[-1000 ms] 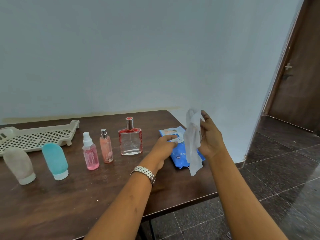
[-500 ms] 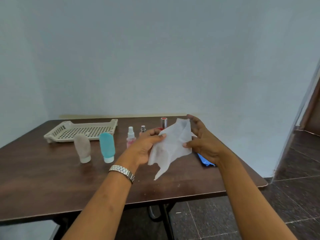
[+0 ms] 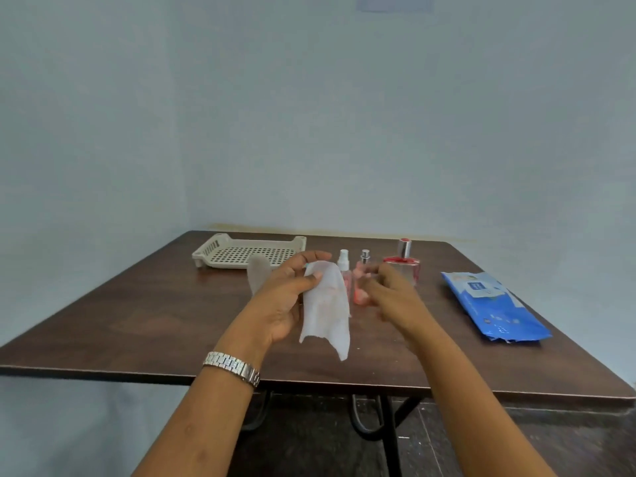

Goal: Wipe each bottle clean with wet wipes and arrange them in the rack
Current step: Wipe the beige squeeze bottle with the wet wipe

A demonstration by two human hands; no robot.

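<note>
right hand (image 3: 389, 294) released, left hand (image 3: 287, 297) holding wipe (image 3: 327, 308)

Dark wood table (image 3: 144, 315): perforated rack (image 3: 248, 251), bottles (image 3: 402, 261) in row, blue wipes pack (image 3: 495, 308).

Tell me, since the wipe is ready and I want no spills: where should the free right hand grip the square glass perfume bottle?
Probably by the flat-sided glass body of the perfume bottle, below the silver cap, coming from its right side. It stands upright at the right end of the row, with open table toward the blue wipes pack; the small spray bottle crowds its left. The right hand is nearest; the left hand holds the wet wipe.
</note>
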